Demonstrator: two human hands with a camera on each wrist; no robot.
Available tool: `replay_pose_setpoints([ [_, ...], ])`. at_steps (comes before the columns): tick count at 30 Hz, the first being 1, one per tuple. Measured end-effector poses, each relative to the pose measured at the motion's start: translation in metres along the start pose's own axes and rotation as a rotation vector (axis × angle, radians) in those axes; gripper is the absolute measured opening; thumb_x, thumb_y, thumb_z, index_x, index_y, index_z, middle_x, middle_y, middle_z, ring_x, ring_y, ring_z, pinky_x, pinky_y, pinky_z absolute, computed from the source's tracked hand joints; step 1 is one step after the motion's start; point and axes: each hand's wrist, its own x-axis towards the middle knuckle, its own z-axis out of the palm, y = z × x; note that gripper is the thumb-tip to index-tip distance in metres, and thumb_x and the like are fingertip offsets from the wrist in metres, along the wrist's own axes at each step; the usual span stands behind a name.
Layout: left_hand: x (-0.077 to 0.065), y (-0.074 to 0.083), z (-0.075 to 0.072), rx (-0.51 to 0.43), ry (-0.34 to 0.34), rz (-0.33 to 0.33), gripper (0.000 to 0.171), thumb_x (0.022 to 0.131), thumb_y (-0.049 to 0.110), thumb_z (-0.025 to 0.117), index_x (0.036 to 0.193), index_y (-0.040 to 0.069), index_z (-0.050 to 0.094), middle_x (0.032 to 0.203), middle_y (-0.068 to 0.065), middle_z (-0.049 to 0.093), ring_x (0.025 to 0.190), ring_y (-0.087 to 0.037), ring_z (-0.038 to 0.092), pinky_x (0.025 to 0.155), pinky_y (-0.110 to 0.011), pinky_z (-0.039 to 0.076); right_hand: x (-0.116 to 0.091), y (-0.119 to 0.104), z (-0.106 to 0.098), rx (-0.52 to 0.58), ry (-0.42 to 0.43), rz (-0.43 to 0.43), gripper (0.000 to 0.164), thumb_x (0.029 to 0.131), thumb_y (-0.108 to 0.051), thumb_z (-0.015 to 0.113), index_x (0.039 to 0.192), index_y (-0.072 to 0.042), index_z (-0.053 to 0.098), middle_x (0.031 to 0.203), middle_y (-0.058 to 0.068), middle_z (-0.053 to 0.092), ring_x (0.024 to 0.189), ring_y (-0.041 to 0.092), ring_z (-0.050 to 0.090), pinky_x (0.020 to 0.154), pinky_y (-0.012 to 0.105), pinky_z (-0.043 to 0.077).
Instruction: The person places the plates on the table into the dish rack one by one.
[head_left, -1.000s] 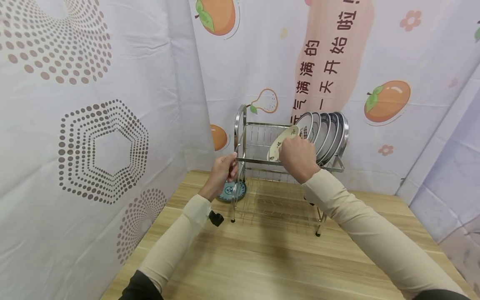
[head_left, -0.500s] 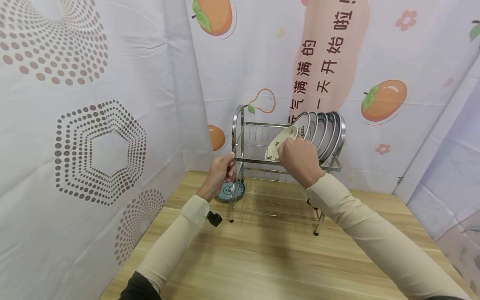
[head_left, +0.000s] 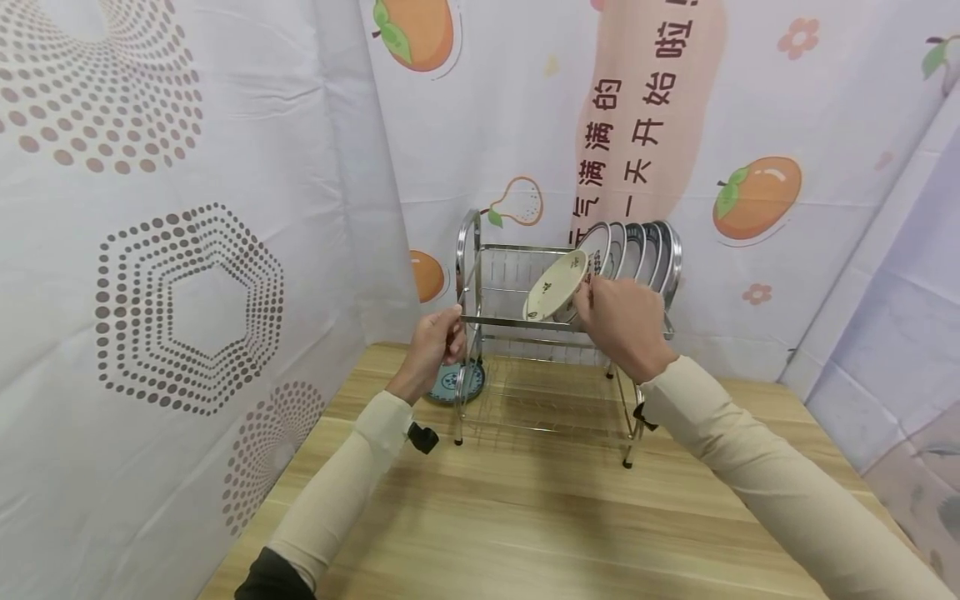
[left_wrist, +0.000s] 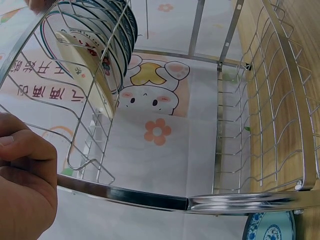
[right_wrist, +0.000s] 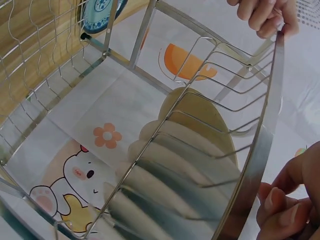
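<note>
A two-tier metal dish rack (head_left: 551, 325) stands on the wooden table. At its front left corner, my left hand (head_left: 432, 348) pinches the end of the upper front rail; the right wrist view shows these fingers on the rail. A cream plate (head_left: 553, 287) with small dark prints leans tilted in the upper tier, against several dark-patterned plates (head_left: 636, 250). My right hand (head_left: 621, 321) is just in front of the upper rail, right of the cream plate, with its fingers loosely curled. In the right wrist view its fingertips (right_wrist: 272, 197) lie beside the rail, with nothing seen between them.
A blue-patterned plate (head_left: 453, 383) lies on the table behind the rack's left legs. The lower tier (head_left: 547, 400) is wire. White printed curtains (head_left: 225, 292) hang at the left and behind. The table (head_left: 525, 533) extends in front of the rack.
My right hand has shifted right along the rail, away from the cream plate, uncovering more of it. The left hand keeps its place on the corner. The view has turned slightly right.
</note>
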Motion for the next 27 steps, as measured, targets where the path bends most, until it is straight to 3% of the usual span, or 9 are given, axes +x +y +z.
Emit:
replay_pose_setpoints([
  [12, 0.001, 0.0, 0.0, 0.006, -0.007, 0.002, 0.052, 0.11, 0.036, 0.049, 0.068, 0.006, 0.041, 0.051, 0.0, 0.04, 0.042, -0.017, 0.028, 0.042, -0.026, 0.026, -0.019, 0.029, -0.019, 0.036, 0.039, 0.064, 0.042, 0.099, -0.016, 0.048, 0.058, -0.018, 0.037, 0.048, -0.004, 0.032, 0.045, 0.019, 0.035, 0.04, 0.035, 0.025],
  [27, -0.001, -0.001, -0.002, 0.015, 0.004, 0.002, 0.051, 0.11, 0.038, 0.048, 0.068, 0.009, 0.041, 0.052, 0.0, 0.041, 0.042, -0.013, 0.032, 0.043, -0.024, 0.029, -0.04, 0.064, -0.033, -0.018, 0.093, 0.162, 0.042, 0.098, -0.022, 0.05, 0.058, -0.018, 0.038, 0.049, -0.001, 0.035, 0.045, 0.025, 0.038, 0.04, 0.039, 0.023],
])
